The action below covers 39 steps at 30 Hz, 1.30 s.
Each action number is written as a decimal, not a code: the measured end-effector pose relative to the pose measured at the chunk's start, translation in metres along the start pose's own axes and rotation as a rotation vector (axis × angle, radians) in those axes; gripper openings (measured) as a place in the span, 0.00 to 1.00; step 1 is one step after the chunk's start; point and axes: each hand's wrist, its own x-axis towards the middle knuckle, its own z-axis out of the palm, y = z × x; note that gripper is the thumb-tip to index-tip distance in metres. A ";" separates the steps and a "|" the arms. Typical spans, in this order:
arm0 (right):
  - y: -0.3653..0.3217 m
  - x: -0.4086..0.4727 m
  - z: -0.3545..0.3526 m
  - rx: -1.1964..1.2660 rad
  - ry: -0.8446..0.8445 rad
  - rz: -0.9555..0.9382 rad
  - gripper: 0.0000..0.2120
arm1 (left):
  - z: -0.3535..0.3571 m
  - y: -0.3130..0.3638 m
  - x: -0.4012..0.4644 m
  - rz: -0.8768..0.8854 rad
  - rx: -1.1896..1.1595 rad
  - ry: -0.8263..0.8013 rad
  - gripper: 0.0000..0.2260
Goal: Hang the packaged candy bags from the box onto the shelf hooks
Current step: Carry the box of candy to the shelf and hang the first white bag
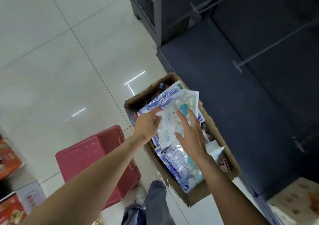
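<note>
The dark shelf unit point(241, 90) fills the right side of the view, its bare wire hooks point(269, 52) jutting out over the base, none carrying a bag where they can be seen. On the pale tiled floor point(51, 52) beside it sits the open cardboard box point(198, 200), touching the shelf's foot, with a red plastic crate point(89, 157) just to its left. Inside the box lie the packaged candy bags point(179, 169) — clear pouches with blue and white print, stacked loosely and overlapping.

Both hands are down in the box on the top candy bag point(174, 116). The left hand point(146, 126) holds its left edge, fingers curled onto the film in what looks like a pinch. The right hand point(191, 135) lies over the bag with its fingers point(182, 119) straight and spread apart, resting on the surface, not gripping.

The step in hand seems to be separating one bag from the pile. To do it well, peel that top bag free with the left pinch while the flat right hand steadies those beneath, so that only one comes up. Then shift the grip toward the bag's top seam — the hang hole should be there, though it cannot be made out — and carry it to a hook with the printed face outward, threading the hole squarely so the film does not tear.
</note>
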 end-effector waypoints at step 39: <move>-0.058 0.181 -0.107 0.712 0.576 0.342 0.06 | -0.161 0.084 0.226 0.503 0.115 -0.119 0.15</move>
